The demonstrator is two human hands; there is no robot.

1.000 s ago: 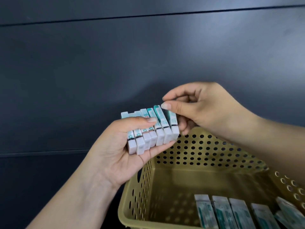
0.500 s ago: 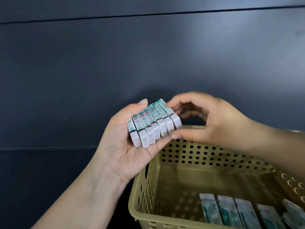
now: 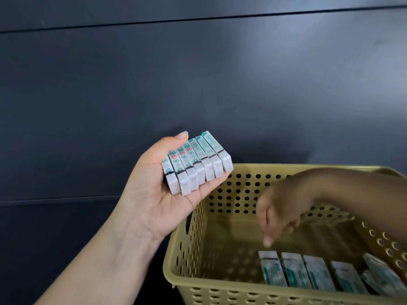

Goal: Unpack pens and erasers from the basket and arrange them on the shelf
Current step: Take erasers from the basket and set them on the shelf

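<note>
Left hand (image 3: 154, 194) palm-up, fingers curled; right hand (image 3: 279, 212) blurred, reaching down.

Dark slate-blue panelled wall (image 3: 198, 84) filling the background, thin horizontal seam (image 3: 198, 19) near the top, another lower left, soft pale light patch at upper right

Likely a stationery shop or stockroom: dark slatted wall panel (image 3: 198, 73) behind, tan perforated plastic basket (image 3: 198, 280) holding many identical wrapped erasers (image 3: 317, 272), a matching stack of erasers (image 3: 197, 165) in hand.
</note>
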